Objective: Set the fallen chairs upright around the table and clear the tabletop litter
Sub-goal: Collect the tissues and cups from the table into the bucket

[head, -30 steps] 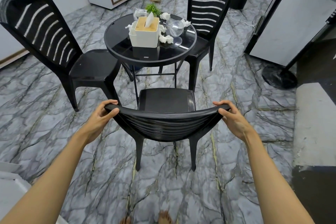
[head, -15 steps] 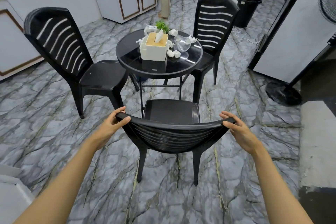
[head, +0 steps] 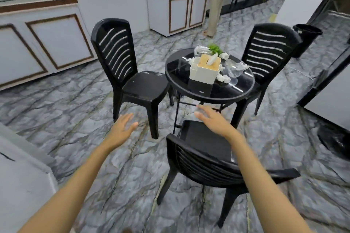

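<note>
**Supporting surfaces: tabletop and floor**

The round black glass-topped table point(head: 198, 91) carries a cream tissue box point(head: 205, 71) near its middle. Crumpled white tissues point(head: 222, 78) lie just beside the box, a clear stemmed glass point(head: 233, 70) lies to their right, and a small green plant point(head: 215, 48) stands at the far edge. The grey marbled floor point(head: 75, 109) bears three upright black chairs, the left chair point(head: 132, 81), the far chair point(head: 269, 56) and the near chair point(head: 208, 157), and a black bin point(head: 306, 39).

My left forearm point(head: 79, 185) and right forearm point(head: 259, 185) are bare along their whole visible length, from the lower edge of the view up to the wrists. Both are long and slim, narrowing toward the wrist. My left grip point(head: 123, 126) and right grip point(head: 212, 119) are bare too, with slender fingers; a short thumbnail shows on the right one, and blur softens the fingertips
</note>
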A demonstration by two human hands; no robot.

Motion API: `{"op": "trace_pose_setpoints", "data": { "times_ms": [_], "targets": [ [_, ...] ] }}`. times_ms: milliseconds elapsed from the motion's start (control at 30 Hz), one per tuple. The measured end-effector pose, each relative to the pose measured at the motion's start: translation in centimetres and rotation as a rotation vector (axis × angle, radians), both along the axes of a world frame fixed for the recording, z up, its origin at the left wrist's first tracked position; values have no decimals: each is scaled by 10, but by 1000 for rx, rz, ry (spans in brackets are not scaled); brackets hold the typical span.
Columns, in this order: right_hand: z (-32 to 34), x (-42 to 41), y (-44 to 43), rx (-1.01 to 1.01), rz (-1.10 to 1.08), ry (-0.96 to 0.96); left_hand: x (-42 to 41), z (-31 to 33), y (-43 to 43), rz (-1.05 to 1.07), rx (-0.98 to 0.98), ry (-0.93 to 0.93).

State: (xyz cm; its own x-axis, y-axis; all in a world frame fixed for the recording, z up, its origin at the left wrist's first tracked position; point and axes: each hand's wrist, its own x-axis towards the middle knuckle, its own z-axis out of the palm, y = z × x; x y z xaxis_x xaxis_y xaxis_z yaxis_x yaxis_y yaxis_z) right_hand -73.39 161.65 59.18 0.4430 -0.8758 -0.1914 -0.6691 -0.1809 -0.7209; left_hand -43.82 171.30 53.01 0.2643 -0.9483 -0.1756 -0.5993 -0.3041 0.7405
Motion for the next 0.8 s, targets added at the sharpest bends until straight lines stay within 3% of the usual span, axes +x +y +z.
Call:
{"op": "trace_pose_setpoints", "data": {
  "times_ms": [267, 800],
  "targets": [
    [-30, 223, -38, -20, 357, 292, 140, -13, -15, 36, 74, -153],
    [-65, 536, -107, -67, 611, 390, 397, -17, -92, 123, 257, -221]
  ]
}}
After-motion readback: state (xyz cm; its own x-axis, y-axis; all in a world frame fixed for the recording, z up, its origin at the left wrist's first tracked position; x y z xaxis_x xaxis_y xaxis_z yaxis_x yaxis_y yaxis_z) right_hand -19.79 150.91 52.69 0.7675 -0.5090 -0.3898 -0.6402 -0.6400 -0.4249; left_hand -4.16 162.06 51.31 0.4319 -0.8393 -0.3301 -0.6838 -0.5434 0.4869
